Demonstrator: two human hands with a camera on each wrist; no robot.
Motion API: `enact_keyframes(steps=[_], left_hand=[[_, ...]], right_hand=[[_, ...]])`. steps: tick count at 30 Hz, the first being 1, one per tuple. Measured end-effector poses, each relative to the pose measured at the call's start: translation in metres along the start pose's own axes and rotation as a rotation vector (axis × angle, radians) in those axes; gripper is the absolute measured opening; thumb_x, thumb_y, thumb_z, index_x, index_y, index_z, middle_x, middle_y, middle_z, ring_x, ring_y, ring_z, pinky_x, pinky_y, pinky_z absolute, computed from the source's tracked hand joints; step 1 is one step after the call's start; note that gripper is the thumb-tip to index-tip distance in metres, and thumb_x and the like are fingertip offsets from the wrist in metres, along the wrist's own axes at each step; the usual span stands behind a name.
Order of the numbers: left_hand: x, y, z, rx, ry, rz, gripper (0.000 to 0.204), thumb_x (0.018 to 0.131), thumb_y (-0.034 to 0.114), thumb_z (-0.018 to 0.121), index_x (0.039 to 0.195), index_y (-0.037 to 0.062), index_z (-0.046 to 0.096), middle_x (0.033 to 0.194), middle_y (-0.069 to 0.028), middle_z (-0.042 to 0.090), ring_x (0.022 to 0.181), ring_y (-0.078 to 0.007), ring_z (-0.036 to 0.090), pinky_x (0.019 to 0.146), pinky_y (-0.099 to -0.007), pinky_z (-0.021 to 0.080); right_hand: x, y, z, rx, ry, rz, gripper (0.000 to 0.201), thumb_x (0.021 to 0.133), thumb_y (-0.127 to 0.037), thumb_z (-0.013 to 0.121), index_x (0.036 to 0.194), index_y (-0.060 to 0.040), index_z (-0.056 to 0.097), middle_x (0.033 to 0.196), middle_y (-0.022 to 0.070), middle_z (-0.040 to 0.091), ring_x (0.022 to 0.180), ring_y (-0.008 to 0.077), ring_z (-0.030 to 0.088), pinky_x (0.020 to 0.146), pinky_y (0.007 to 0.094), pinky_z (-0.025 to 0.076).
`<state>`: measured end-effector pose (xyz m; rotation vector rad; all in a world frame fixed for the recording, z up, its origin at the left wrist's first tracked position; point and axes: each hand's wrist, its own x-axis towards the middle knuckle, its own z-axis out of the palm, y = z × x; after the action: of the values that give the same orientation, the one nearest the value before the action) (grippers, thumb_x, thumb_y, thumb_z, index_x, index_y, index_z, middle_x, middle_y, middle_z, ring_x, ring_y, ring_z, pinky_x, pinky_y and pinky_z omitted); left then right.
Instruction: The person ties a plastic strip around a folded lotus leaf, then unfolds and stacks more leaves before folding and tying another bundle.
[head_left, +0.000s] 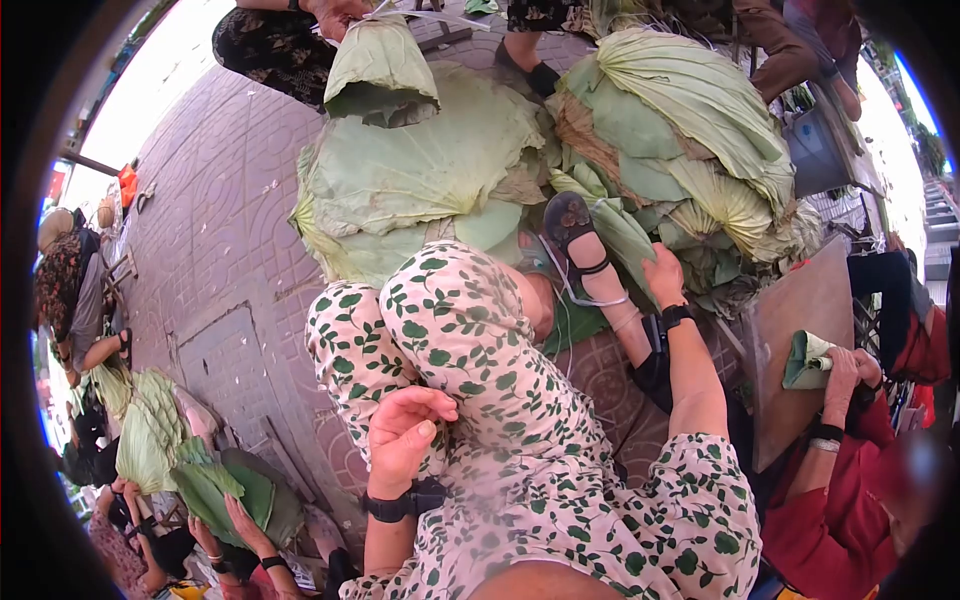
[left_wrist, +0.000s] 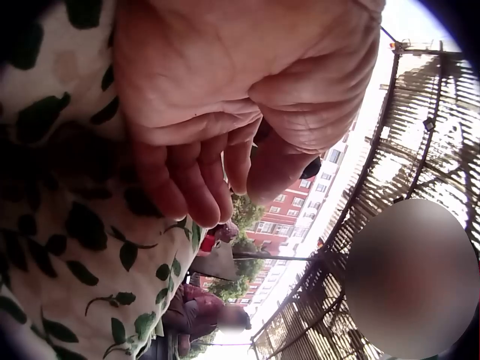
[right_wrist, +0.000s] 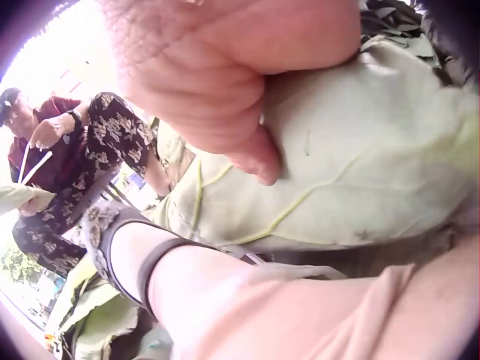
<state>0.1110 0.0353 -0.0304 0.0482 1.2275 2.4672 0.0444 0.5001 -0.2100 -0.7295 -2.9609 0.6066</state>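
Left hand (head_left: pixel 402 432) raised above the lap, over the leaf-print trousers (head_left: pixel 470 340); fingers loosely curled toward the palm, holding nothing; black wristband (head_left: pixel 400 503) just below it; same loose curl confirmed in the left wrist view (left_wrist: pixel 225 127), fingertips close to the printed cloth but contact not determinable.

Right hand (head_left: pixel 664 275) extended forward, set against a large green lotus leaf (head_left: pixel 625 235) at the near edge of the pile; in the right wrist view (right_wrist: pixel 225 82) thumb pressed onto the pale, veined leaf surface (right_wrist: pixel 360 150); remaining fingers out of frame there, so cannot tell whether closed round the leaf edge or merely resting on it. Black band (head_left: pixel 676 315) on that wrist.

Leaf in question lying just beside the raised foot in a dark strapped sandal (head_left: pixel 575 235) (sandal also seen close under the leaf from the right wrist camera (right_wrist: pixel 120 247)); thin white cord (head_left: pixel 590 298) looped about the ankle.

Pile of lotus leaves (head_left: pixel 430 170) heaped on the patterned paving (head_left: pixel 215 250), ahead of the knees; a second, more crumpled heap (head_left: pixel 700 120) to the right of it.

Surroundings: seated person in red (head_left: pixel 850 500) at right, gripping a folded leaf packet (head_left: pixel 808 360); another person at top holding a folded leaf (head_left: pixel 378 70); further persons at lower left handling leaves (head_left: pixel 215 490).
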Motion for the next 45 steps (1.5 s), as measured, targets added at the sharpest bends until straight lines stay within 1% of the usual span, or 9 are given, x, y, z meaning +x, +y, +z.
enact_keyframes(steps=[12, 18, 21, 24, 25, 34, 36, 40, 45], left_hand=[[-0.009, -0.008, -0.012, -0.004, -0.083, 0.051, 0.034, 0.083, 0.005, 0.059, 0.116, -0.0011, 0.051, 0.104, -0.0143, 0.061, 0.092, -0.0201, 0.059, 0.086, -0.0323, 0.046], [-0.010, -0.010, -0.021, -0.130, -0.113, 0.079, 0.040, 0.092, 0.024, 0.051, 0.124, 0.0009, 0.046, 0.110, -0.0165, 0.059, 0.095, -0.0226, 0.060, 0.087, -0.0350, 0.047], [-0.007, -0.010, -0.031, -0.384, -0.279, -0.037, 0.053, 0.095, 0.041, 0.039, 0.131, 0.0012, 0.038, 0.123, -0.0182, 0.052, 0.105, -0.0268, 0.055, 0.093, -0.0383, 0.043], [-0.025, -0.030, -0.059, -0.285, 0.168, -0.091, 0.066, 0.093, 0.049, 0.038, 0.135, -0.0009, 0.033, 0.128, -0.0210, 0.047, 0.113, -0.0287, 0.051, 0.099, -0.0388, 0.040], [-0.015, 0.001, -0.028, -0.533, -0.256, -0.222, 0.072, 0.092, 0.054, 0.035, 0.137, -0.0024, 0.029, 0.136, -0.0169, 0.040, 0.123, -0.0239, 0.043, 0.104, -0.0337, 0.032], [-0.030, 0.011, -0.016, -0.195, -0.210, -0.177, 0.091, 0.072, 0.043, 0.069, 0.138, -0.0035, 0.028, 0.134, -0.0148, 0.042, 0.119, -0.0203, 0.046, 0.102, -0.0317, 0.033], [-0.028, 0.009, -0.014, -0.203, -0.166, -0.190, 0.093, 0.068, 0.035, 0.073, 0.139, -0.0032, 0.026, 0.136, -0.0143, 0.041, 0.122, -0.0206, 0.043, 0.103, -0.0321, 0.032], [-0.027, 0.005, -0.016, -0.211, -0.086, -0.076, 0.097, 0.064, 0.021, 0.074, 0.141, -0.0023, 0.021, 0.139, -0.0134, 0.037, 0.126, -0.0219, 0.038, 0.105, -0.0325, 0.028], [-0.017, 0.008, -0.002, -0.171, -0.004, -0.038, 0.095, 0.064, 0.020, 0.076, 0.140, -0.0001, 0.023, 0.135, -0.0119, 0.041, 0.123, -0.0212, 0.043, 0.104, -0.0328, 0.032]], right_hand=[[-0.048, -0.056, -0.121, 0.376, 0.437, -0.303, 0.029, 0.074, -0.006, 0.062, 0.103, -0.0022, 0.058, 0.093, 0.0157, 0.058, 0.088, 0.0319, 0.056, 0.080, 0.0351, 0.044], [-0.088, -0.130, -0.161, 0.684, 0.293, -0.452, 0.019, 0.079, 0.000, 0.062, 0.097, 0.0010, 0.057, 0.088, 0.0030, 0.056, 0.081, 0.0143, 0.051, 0.077, 0.0242, 0.041], [-0.097, -0.169, -0.171, 0.705, 0.185, -0.832, 0.024, 0.077, 0.005, 0.060, 0.099, -0.0022, 0.060, 0.091, 0.0043, 0.057, 0.084, 0.0141, 0.053, 0.080, 0.0250, 0.041], [-0.109, -0.216, -0.166, 0.635, 0.203, -0.974, 0.035, 0.065, 0.015, 0.054, 0.094, -0.0033, 0.062, 0.088, 0.0087, 0.058, 0.083, 0.0200, 0.056, 0.075, 0.0265, 0.044], [-0.111, -0.227, -0.161, 0.643, 0.191, -1.038, 0.043, 0.061, 0.017, 0.051, 0.096, -0.0043, 0.063, 0.090, 0.0100, 0.059, 0.084, 0.0226, 0.057, 0.075, 0.0279, 0.045], [-0.112, -0.288, -0.135, 0.515, 0.225, -0.975, 0.046, 0.071, 0.011, 0.050, 0.114, -0.0047, 0.057, 0.114, 0.0131, 0.055, 0.106, 0.0298, 0.050, 0.092, 0.0349, 0.040], [-0.118, -0.291, -0.135, 0.405, 0.416, -0.904, 0.048, 0.072, 0.009, 0.049, 0.118, -0.0038, 0.054, 0.119, 0.0143, 0.053, 0.109, 0.0313, 0.049, 0.094, 0.0363, 0.039], [-0.142, -0.291, -0.139, 0.750, 0.335, -0.758, 0.043, 0.077, 0.006, 0.046, 0.119, -0.0017, 0.052, 0.123, 0.0160, 0.052, 0.116, 0.0309, 0.046, 0.100, 0.0366, 0.035], [-0.167, -0.285, -0.125, 0.726, 0.209, -1.005, 0.030, 0.081, -0.004, 0.054, 0.111, 0.0002, 0.055, 0.120, 0.0153, 0.053, 0.116, 0.0330, 0.046, 0.100, 0.0427, 0.035]])
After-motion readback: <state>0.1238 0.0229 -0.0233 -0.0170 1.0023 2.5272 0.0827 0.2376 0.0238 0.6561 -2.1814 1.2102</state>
